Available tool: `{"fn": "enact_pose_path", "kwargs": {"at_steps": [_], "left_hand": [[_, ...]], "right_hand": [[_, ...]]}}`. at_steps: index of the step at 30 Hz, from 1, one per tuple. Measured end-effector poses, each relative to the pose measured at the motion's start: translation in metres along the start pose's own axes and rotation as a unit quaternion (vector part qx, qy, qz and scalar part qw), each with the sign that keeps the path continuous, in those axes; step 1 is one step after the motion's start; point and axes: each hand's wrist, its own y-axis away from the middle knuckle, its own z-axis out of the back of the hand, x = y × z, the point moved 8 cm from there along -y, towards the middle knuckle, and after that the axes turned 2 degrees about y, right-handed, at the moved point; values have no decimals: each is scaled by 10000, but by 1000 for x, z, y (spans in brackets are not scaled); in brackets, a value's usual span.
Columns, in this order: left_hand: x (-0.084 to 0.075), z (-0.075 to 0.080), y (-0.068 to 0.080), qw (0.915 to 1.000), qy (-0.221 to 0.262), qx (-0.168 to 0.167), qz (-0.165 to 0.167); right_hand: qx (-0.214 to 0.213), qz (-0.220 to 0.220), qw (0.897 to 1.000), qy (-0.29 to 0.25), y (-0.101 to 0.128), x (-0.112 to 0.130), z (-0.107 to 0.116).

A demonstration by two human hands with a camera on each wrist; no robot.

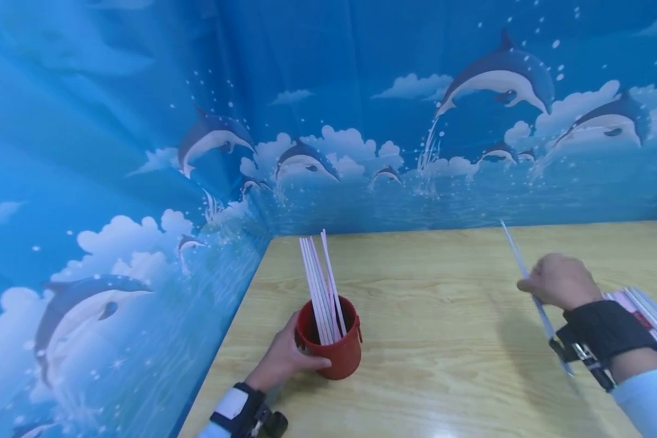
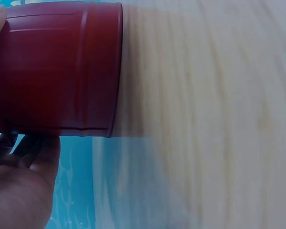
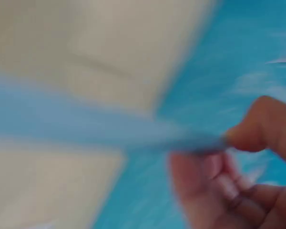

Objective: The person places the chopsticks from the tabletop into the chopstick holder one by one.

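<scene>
A blue dolphin-printed backdrop [image 1: 350, 61] stands behind the pale wood-grain table [image 1: 416, 340]. Toward the table's left side sits the red, round, metal-looking bucket [image 1: 344, 359], upright. The left hand [image 1: 286, 354] holds it, thumb along the near side and fingers round the far left; this is a sound brace, best made firm enough to stop tipping without sliding the bucket. At the right edge of the table lies a bundle of thin pink, white and bluish sticks [image 1: 643, 313], partly hidden by the right forearm. Inside the bucket leans a cluster of slim white and pinkish sticks [image 1: 319, 298], one standing slightly apart, leaving a gap at the bucket's right side. The right hand [image 1: 564, 281], well apart from the bucket, pinches one long pale-blue stick [image 1: 517, 255] between thumb and finger; it is blurred in the right wrist view. The stick slants, its lower part passing close by the black wrist strap [image 1: 608, 322], so it would be wise to turn it clear of that gear. A light pinch should do, since so thin a stick may bend; moving slowly would steady its long free ends.
</scene>
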Motion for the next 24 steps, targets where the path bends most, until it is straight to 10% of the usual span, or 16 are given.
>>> {"fn": "enact_pose_path", "kwargs": {"at_steps": [4,9,12,15,24], "left_hand": [[-5,0,3,10000,-19,11,-70],[-1,-1,2,9999,-54,-7,-158],[6,-3,-3,9996,-147,-25,-250],[14,-6,-8,9991,-210,-25,-362],[22,-10,-9,9992,-147,-1,-367]], "right_hand": [[-789,882,9734,-1960,1,97,35],[-1096,2284,8522,-4578,10,195,26],[-767,2436,8137,-5222,8,225,-7],[-522,2090,8294,-5154,2,235,-47],[-200,887,9411,-3258,-4,219,-118]]}}
